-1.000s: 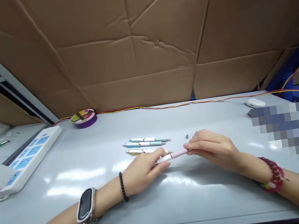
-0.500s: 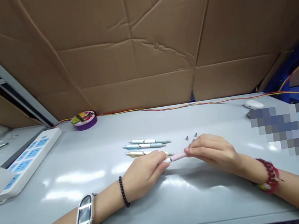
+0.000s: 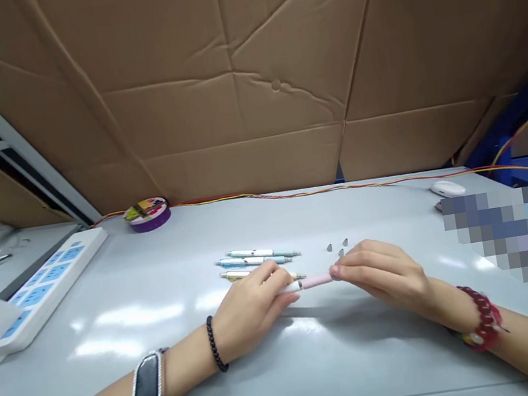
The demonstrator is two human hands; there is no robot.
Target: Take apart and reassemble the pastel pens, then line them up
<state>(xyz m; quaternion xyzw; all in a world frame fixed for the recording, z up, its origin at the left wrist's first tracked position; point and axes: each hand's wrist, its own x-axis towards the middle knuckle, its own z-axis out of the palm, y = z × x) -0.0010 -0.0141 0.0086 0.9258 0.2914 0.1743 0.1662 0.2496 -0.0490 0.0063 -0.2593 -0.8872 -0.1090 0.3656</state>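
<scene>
Between my two hands lies a pink-and-white pen (image 3: 316, 280), held level just above the table. The fingers of my left hand (image 3: 255, 305) close round its white end, while my right hand (image 3: 385, 276) pinches the pink end, hiding the tip. Just behind my left hand lie a green-and-white pen (image 3: 263, 252), a blue-and-white pen (image 3: 253, 261) and a yellow-and-white pen (image 3: 236, 274), the last partly covered by my fingers. Small grey pieces, one of them a cone-like tip (image 3: 330, 248), rest beyond my right fingertips.
A white power strip (image 3: 53, 282) with a plug stands on the left. Near the back edge sits a purple roll of tape (image 3: 149, 215), with red and yellow wires (image 3: 293, 193) running behind. A white mouse-like object (image 3: 448, 188) lies back right, beside a blurred-out area. Cardboard (image 3: 212, 113) walls the back.
More of the pink section shows between my hands, as my right hand has shifted slightly right. Both hands keep their grip on the pen.
</scene>
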